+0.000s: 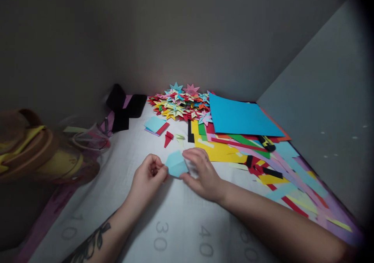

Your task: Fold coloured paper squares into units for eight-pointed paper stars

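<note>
Between my two hands is a light blue piece of paper (177,164), creased and held up just over the white mat. My left hand (150,171) pinches its left corner between thumb and fingers. On the opposite side my right hand (203,173) grips the right edge, thumb below and fingers above. Just beyond the paper lie a small folded red paper piece (168,138) and a folded pale green one (180,139). A short stack of square papers (156,126), light blue on top, sits behind them.
Folded paper stars (181,105) are heaped at the back. Right of them lie a large blue sheet (245,117), a yellow sheet (219,152), a cutter (266,143) and scattered paper strips (292,193). At left stand a clear cup (92,138) and a brown-banded container (43,154).
</note>
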A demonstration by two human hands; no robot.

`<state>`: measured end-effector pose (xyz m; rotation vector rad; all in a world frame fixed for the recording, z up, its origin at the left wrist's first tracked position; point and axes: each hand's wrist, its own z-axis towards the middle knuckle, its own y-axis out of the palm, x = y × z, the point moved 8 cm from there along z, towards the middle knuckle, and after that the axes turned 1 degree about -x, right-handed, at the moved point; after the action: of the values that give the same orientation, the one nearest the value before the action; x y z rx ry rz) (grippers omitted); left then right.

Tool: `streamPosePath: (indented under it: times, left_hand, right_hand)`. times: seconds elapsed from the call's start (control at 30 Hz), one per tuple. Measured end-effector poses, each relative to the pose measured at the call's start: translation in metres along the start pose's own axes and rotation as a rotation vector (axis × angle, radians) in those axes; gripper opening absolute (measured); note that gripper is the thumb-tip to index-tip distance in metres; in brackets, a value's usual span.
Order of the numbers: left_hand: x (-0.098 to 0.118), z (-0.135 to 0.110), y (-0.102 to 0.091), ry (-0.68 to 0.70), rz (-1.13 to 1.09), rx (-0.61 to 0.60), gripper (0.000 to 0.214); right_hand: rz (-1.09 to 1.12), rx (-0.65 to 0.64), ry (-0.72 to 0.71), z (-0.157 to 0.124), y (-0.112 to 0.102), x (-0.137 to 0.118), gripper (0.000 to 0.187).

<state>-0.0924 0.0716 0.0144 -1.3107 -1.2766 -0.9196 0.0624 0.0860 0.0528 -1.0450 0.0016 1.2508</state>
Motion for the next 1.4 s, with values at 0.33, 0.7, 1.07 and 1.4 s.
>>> streamPosePath:
  times: [0.33,0.7,1.07,1.4]
  left_hand:
    - [-0.018,-0.004,0.013,-0.159,-0.182,-0.1,0.015]
    - [-0.024,-0.005,0.019,-0.264,-0.282,-0.152,0.018]
    - [0.016,-0.019,0.022,0.526,0.961,-0.236,0.025]
    - [0.011,-0.042,0.05,0.698,1.392,-0.523,0.032]
  right_hand:
    - [-0.343,-0.077,-0.225,-0.001,0.009,-0.021,0.015]
    - [-0.3,-0.039,-0.275,-0.001,0.01,-0.021,0.01]
    - [-0.195,-0.349,-0.292,-0.003,0.033,0.0,0.017]
    - [-0.068,-0.418,-0.228,-0.003,0.032,0.01,0.017]
